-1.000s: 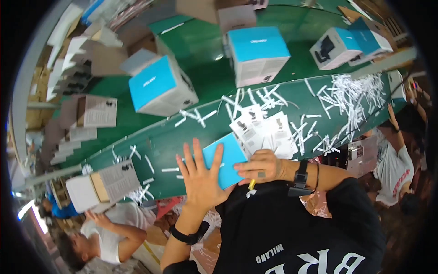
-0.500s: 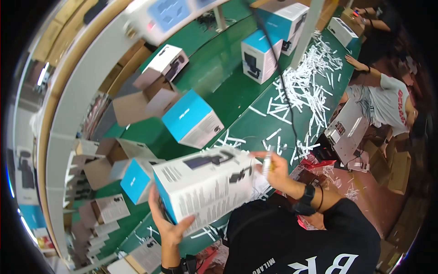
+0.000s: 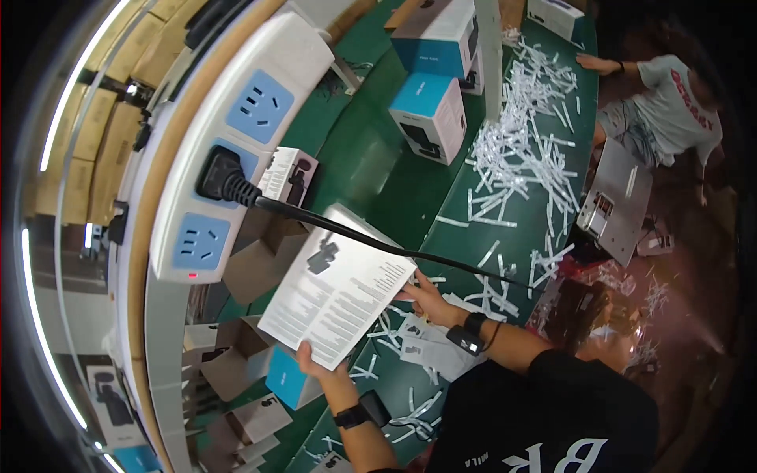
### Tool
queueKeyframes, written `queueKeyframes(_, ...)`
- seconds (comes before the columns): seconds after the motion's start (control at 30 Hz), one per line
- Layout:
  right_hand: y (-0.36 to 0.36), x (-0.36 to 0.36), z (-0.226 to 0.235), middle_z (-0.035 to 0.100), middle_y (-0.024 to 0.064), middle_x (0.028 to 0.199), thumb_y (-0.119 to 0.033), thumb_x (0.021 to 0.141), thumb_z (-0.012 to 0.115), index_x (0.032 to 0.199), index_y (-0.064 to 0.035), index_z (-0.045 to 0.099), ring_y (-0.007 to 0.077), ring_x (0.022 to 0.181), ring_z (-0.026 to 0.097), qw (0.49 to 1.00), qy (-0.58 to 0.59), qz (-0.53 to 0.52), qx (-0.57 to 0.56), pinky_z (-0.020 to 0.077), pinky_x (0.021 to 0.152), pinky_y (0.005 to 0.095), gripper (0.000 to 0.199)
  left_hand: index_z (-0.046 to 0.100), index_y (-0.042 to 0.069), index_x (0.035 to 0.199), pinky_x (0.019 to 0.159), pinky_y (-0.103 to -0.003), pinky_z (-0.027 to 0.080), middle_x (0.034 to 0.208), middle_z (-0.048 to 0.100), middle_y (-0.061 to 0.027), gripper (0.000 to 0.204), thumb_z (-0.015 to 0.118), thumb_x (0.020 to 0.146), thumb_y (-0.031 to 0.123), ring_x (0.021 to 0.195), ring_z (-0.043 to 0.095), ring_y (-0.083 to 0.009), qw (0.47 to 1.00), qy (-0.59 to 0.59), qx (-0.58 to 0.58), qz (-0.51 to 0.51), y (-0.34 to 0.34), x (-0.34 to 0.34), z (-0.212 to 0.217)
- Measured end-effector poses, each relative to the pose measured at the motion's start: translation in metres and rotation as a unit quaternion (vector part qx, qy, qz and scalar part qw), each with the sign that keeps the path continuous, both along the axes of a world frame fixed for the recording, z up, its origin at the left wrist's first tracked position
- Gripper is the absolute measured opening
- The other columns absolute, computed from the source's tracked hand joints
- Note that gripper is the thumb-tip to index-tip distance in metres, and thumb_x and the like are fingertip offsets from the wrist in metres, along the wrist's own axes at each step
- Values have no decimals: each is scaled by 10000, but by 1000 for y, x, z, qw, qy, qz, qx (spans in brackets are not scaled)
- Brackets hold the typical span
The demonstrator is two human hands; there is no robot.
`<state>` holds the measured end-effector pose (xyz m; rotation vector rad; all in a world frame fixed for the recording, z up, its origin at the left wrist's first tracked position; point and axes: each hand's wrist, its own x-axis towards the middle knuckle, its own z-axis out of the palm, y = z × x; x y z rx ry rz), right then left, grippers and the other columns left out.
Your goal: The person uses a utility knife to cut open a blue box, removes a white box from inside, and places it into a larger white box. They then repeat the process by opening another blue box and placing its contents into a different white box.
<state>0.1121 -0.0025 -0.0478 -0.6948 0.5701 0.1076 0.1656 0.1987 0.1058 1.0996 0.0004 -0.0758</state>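
Green belt, white box now higher

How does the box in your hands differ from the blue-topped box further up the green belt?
The held box is lifted off the belt between the left hand and right hand; the blue-topped box stands on the green belt, untouched. The held box shows a white face covered in fine print; the blue-topped box shows a blue top and a white side with a dark product picture. Both are rectangular retail cartons bearing a dark product image.
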Motion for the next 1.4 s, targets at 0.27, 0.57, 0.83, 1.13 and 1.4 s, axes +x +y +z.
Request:
queueKeyframes(0.27, 20, 56, -40, 664, 99, 1241, -333, 1044, 525, 1566, -118, 319, 130, 763, 627, 996, -56, 38, -54, 482, 578, 273, 601, 443, 19, 1466, 1071, -478, 471, 1415, 561, -169, 757, 594, 851, 435, 1268, 571, -351, 994, 64, -83, -13, -4, 37, -17)
queueKeyframes(0.57, -69, 151, -49, 723, 142, 995, -260, 965, 632, 1348, -55, 569, 287, 855, 682, 869, -132, -170, -445, 542, 770, 372, 440, 474, -11, 1435, 1068, -475, 472, 1397, 577, -177, 741, 540, 872, 466, 1268, 571, -355, 995, 62, -62, -56, -42, 87, 1)
queueKeyframes(0.83, -74, 160, -15, 737, 154, 858, -340, 909, 675, 928, -43, 740, 329, 714, 698, 874, -111, -29, -473, 549, 694, 400, 304, 396, 40, 1509, 1097, -563, 430, 1495, 490, -178, 850, 524, 828, 532, 1340, 502, -394, 994, 1, -101, -45, 16, 63, -80)
queueKeyframes(1.13, -186, 208, -73, 751, 87, 954, -285, 984, 613, 1005, -89, 740, 233, 846, 714, 911, -283, -139, -268, 564, 782, 367, 234, 382, -12, 1502, 1106, -547, 424, 1477, 504, -203, 869, 546, 835, 520, 1341, 504, -399, 963, 23, -152, -220, -109, 79, -48)
queueKeyframes(1.4, -255, 249, -80, 741, 91, 1033, -295, 996, 592, 1106, -79, 714, 231, 915, 698, 881, -224, -190, -370, 553, 825, 371, 271, 419, -45, 1460, 1105, -505, 417, 1453, 515, -190, 757, 507, 906, 463, 1317, 521, -355, 982, 55, -105, -149, -210, 77, 12)
